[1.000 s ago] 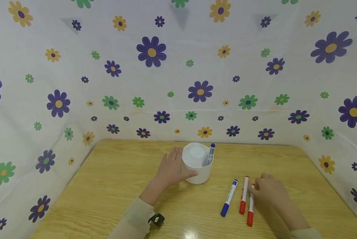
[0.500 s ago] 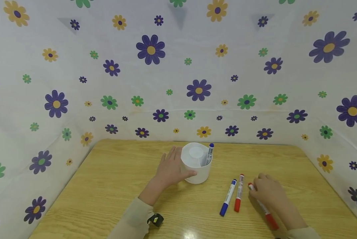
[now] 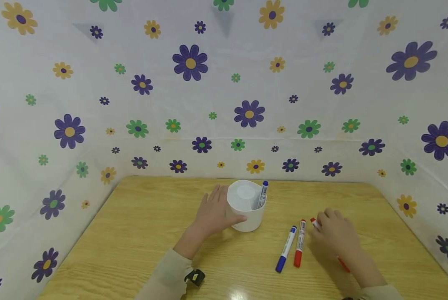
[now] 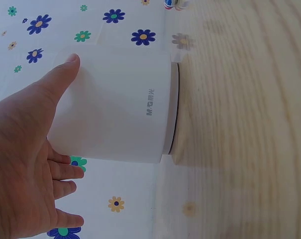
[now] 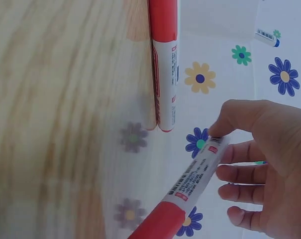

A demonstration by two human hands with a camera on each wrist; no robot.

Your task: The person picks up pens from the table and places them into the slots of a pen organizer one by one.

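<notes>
The left hand point(image 3: 213, 212) cups the left side of the white cup point(image 3: 246, 205), thumb and fingers spread flat against its wall, apparently steadying it on the worktop point(image 3: 133, 233). A blue pen point(image 3: 262, 194) stands inside the cup. Right of the cup, the right hand point(image 3: 336, 233) pinches a red pen point(image 5: 190, 189) in a narrow grip, lifting it beside another red pen point(image 3: 299, 243) and a blue-capped one point(image 3: 286, 249), both lying flat.

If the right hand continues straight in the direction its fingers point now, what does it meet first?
The right hand holds a red marker and its fingers point up-left across the table. Probably the first thing is the other red marker lying beside it, then the blue marker. Depth is not certain.
</notes>
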